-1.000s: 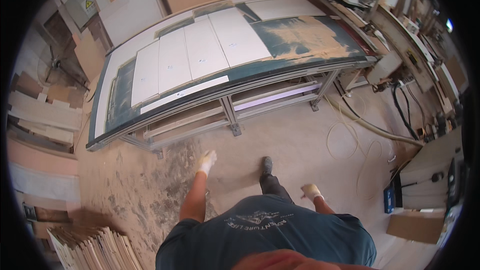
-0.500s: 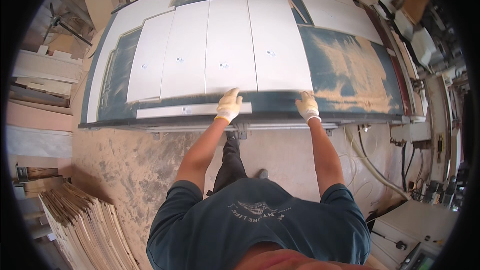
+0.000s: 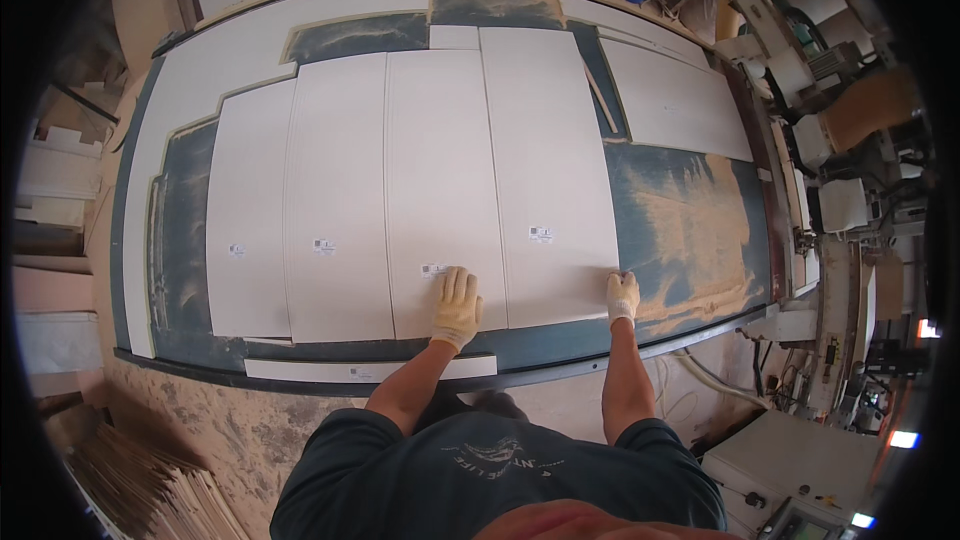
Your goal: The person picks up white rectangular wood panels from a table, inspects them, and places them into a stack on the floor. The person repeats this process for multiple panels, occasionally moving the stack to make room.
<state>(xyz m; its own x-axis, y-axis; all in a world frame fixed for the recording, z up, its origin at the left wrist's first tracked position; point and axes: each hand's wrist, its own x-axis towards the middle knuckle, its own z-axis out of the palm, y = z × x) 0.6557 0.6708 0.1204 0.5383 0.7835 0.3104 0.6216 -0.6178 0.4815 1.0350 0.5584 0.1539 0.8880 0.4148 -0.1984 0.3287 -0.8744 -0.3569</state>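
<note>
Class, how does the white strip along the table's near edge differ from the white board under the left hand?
The strip is narrow; the board is far wider. The strip runs left to right; the board runs front to back. The strip's label sits around mid-length; the board's label is towards its near end. Both are white, flat and labelled.

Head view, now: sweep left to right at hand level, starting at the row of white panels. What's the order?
First white panel → second white panel → left gloved hand → fourth white panel → right gloved hand → tan dust patch.
</note>
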